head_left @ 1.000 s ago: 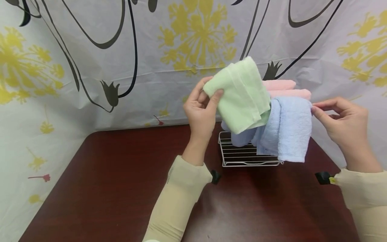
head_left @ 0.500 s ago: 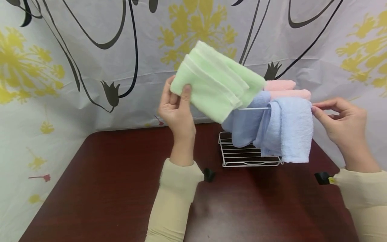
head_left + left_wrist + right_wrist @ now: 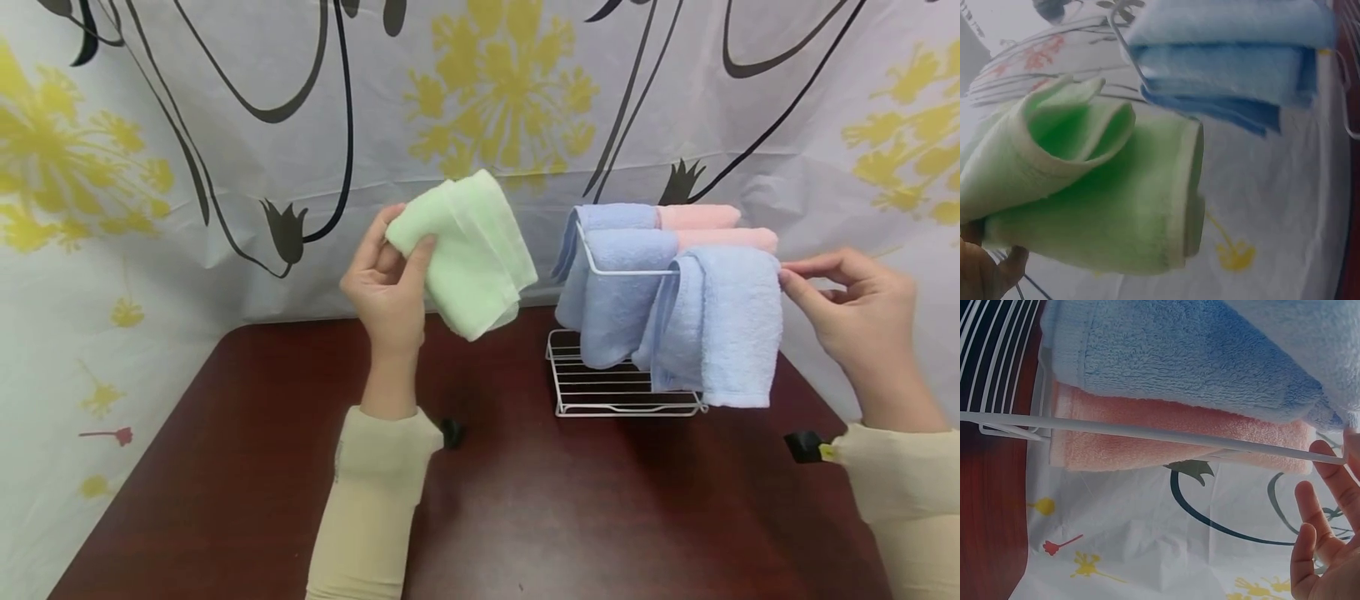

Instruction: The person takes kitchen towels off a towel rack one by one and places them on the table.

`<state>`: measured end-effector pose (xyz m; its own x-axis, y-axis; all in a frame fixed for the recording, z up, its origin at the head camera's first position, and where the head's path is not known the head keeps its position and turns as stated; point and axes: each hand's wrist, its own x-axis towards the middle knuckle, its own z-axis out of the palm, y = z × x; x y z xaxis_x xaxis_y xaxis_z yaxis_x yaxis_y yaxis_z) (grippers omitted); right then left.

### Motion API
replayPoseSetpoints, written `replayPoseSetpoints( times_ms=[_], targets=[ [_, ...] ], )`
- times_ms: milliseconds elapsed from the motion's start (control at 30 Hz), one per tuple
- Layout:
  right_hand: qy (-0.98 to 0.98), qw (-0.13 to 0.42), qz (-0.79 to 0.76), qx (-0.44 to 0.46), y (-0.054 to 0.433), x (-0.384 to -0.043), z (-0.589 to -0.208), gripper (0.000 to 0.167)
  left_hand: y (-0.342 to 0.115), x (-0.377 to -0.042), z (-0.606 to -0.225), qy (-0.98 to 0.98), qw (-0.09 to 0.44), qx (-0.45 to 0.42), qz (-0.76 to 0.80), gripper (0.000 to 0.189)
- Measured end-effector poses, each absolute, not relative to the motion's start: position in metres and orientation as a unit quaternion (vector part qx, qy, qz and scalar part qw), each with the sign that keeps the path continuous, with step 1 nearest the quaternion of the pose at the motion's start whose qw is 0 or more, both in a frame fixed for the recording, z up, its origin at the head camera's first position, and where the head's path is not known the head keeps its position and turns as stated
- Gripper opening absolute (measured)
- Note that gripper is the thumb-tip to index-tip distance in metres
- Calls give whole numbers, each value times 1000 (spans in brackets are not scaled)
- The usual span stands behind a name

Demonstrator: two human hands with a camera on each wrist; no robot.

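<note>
My left hand (image 3: 390, 292) pinches a folded pale green towel (image 3: 472, 258) by one corner, raised above the table's back edge. The left wrist view shows this green towel (image 3: 1097, 194) with its layers curling apart. At the right stands a white wire towel rack (image 3: 630, 272), hung with folded blue and pink towels. My right hand (image 3: 855, 308) pinches the rack's front right top corner, beside the front blue towel (image 3: 738, 325). In the right wrist view, the fingers (image 3: 1341, 481) meet the end of the white upright, and the other fingers are spread.
Two blue towels (image 3: 630, 308) hang at the rack's left, and pink towels (image 3: 727, 240) behind the front blue one. The rack's wire base (image 3: 630, 410) rests on the dark red table (image 3: 247, 467). A patterned white curtain (image 3: 480, 142) rises behind.
My left hand has carried the green towel leftward away from the rack, uncovering the blue towels and white front bar. The right hand has kept its hold at the corner.
</note>
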<state>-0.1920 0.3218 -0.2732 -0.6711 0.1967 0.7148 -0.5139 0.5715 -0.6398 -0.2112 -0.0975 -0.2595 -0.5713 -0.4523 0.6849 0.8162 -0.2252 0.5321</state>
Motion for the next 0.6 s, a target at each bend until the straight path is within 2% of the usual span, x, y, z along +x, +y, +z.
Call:
replayPoseSetpoints(
  times_ms=[100,600],
  targets=[
    [-796,392,451,98,322,-192,-274,7,-111,-211,-267,-482,403,-190,-754,42],
    [-782,390,475,101,321,-193,-274,10,-187,-198,-299,-582,340,-127,-728,42]
  ],
)
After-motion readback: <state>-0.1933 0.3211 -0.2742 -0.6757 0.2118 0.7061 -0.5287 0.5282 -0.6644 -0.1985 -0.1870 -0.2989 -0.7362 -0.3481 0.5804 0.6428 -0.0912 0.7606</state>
